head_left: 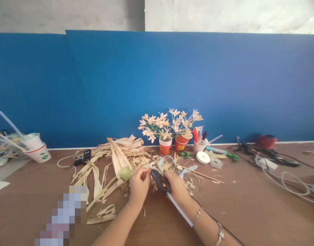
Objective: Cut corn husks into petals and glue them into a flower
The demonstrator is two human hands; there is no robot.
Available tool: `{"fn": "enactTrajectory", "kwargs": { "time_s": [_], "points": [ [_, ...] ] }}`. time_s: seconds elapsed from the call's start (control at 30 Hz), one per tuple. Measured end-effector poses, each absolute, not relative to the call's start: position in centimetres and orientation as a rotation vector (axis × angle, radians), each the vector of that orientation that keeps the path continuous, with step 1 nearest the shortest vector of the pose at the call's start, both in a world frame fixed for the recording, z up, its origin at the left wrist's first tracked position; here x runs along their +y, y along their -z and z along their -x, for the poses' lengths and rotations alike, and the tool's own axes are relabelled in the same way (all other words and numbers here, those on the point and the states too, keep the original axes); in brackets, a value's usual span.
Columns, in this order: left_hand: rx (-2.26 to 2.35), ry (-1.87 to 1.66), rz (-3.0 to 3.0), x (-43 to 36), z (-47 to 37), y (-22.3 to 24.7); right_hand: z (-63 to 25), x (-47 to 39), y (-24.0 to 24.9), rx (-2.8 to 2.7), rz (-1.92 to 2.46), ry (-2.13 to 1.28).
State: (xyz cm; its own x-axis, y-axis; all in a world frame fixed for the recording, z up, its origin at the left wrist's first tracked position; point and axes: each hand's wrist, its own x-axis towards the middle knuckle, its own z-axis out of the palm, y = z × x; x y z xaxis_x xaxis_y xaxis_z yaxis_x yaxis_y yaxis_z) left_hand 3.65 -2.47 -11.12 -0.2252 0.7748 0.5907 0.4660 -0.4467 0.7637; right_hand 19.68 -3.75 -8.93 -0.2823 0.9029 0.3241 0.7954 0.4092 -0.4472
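Note:
In the middle of the head view my right hand [177, 187] grips a black hot glue gun [160, 181], a white glue stick [179, 209] jutting from its back end. Its nozzle points up and left toward my left hand [139, 183]. My left hand is closed in a pinch, and what its fingertips hold is too small to make out. Dried corn husks [119, 155] lie heaped just beyond and left of my left hand. Behind both hands, husk flowers [160, 124] stand in red paper cups [165, 147].
A white tape roll [203, 157] and a clear tape roll [216, 162] lie right of the cups. White cables [287, 182] and a power strip sprawl at far right. A paper cup with straws [39, 152] stands at left. A blue partition [121, 85] closes the back.

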Motion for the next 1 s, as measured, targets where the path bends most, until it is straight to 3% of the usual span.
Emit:
{"fn": "enactTrajectory", "kwargs": {
  "time_s": [1.0],
  "points": [
    [1.487,-1.736,-1.866,-2.49,-3.63,11.27,-19.80,-3.67,9.24,-2.149,1.457,-0.280]
  ]
}}
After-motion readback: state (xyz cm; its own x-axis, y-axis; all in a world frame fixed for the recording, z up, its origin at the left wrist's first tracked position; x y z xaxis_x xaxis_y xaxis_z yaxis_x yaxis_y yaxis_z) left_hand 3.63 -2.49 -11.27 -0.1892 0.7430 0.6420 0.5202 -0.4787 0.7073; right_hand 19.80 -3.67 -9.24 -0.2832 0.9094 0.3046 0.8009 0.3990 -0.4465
